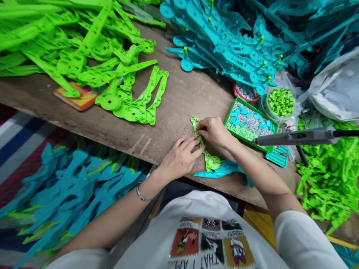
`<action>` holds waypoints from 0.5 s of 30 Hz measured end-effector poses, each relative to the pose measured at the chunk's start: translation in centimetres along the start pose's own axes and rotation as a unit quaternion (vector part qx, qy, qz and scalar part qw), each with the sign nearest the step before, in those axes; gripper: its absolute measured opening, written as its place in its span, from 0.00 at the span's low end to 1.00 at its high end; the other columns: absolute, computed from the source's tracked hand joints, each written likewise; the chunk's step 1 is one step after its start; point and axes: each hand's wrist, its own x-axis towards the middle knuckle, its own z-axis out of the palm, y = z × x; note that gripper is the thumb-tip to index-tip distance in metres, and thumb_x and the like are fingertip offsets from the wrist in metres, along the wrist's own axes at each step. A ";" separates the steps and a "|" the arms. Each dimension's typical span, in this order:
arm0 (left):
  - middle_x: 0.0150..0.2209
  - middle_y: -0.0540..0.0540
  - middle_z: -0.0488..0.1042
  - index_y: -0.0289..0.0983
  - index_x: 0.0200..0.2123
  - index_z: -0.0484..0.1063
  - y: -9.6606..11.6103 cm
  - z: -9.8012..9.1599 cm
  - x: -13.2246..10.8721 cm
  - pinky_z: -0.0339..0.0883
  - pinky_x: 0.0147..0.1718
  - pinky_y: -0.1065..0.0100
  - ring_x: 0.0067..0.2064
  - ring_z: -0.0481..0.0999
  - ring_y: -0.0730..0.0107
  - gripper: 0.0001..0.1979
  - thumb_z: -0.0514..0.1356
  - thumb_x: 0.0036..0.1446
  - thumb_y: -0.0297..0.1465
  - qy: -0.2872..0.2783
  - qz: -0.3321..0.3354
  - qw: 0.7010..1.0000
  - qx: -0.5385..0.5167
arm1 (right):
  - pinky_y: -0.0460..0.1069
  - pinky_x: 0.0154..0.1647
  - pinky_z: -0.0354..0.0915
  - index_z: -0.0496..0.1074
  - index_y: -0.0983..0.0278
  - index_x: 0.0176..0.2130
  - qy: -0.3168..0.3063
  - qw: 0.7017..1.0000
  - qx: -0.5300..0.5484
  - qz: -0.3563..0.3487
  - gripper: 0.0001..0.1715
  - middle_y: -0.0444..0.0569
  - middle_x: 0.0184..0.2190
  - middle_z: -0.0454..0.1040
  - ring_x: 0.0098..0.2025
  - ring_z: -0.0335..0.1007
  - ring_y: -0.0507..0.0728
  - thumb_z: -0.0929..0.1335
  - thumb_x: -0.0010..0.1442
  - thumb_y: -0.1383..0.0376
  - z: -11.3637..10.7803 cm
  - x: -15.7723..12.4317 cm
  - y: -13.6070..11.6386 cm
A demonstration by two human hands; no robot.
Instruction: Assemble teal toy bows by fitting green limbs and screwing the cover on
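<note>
A long lime-green plastic part (pixel 212 162) lies on the table before me, with a round plate at its near end. My left hand (pixel 181 156) holds it down, its fingers and thumb lying across the part's middle. My right hand (pixel 214 130) is closed in a pinch over the upper stretch of the same part; whatever its fingertips hold is hidden. Under the part's near end is a turquoise plastic piece (pixel 226 169) with a curved shape, close to the table edge. Right of my right hand stands a green tray (pixel 238 131) of small metal pieces and small turquoise pieces.
Green parts (pixel 109 101) are heaped at left, turquoise assemblies (pixel 224 41) at the back. A grey electric screwdriver (pixel 297 137) hangs over the tray at right. Near it are a tub of green bits (pixel 280 102), a red basket (pixel 244 93) and a green heap (pixel 333 172). Turquoise pieces (pixel 81 198) lie below left.
</note>
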 end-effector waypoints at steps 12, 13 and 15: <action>0.60 0.32 0.72 0.37 0.61 0.72 0.2 -0.3 -0.1 0.63 0.62 0.46 0.69 0.64 0.46 0.24 0.54 0.63 0.24 -0.007 0.003 1.000 0.017 | 0.55 0.52 0.68 0.73 0.72 0.55 -0.001 0.978 -0.192 -0.084 0.19 0.60 0.49 0.72 0.47 0.67 0.61 0.59 0.72 0.71 2.3 -4.1 -1.2; 0.61 0.32 0.72 0.37 0.60 0.73 0.1 -0.2 -0.1 0.63 0.62 0.46 0.69 0.64 0.46 0.23 0.54 0.63 0.24 -0.006 0.003 1.000 0.018 | 0.56 0.51 0.68 0.73 0.71 0.53 0.000 0.973 -0.212 -0.087 0.18 0.61 0.48 0.72 0.47 0.67 0.62 0.59 0.72 0.71 2.5 -4.1 -1.3; 0.61 0.32 0.71 0.36 0.58 0.74 0.0 -0.2 -0.2 0.63 0.62 0.46 0.68 0.65 0.46 0.22 0.55 0.62 0.23 -0.006 0.002 1.000 0.018 | 0.56 0.51 0.68 0.74 0.70 0.49 0.002 0.967 -0.238 -0.087 0.16 0.61 0.48 0.72 0.48 0.66 0.63 0.60 0.71 0.70 3.0 -4.0 -1.5</action>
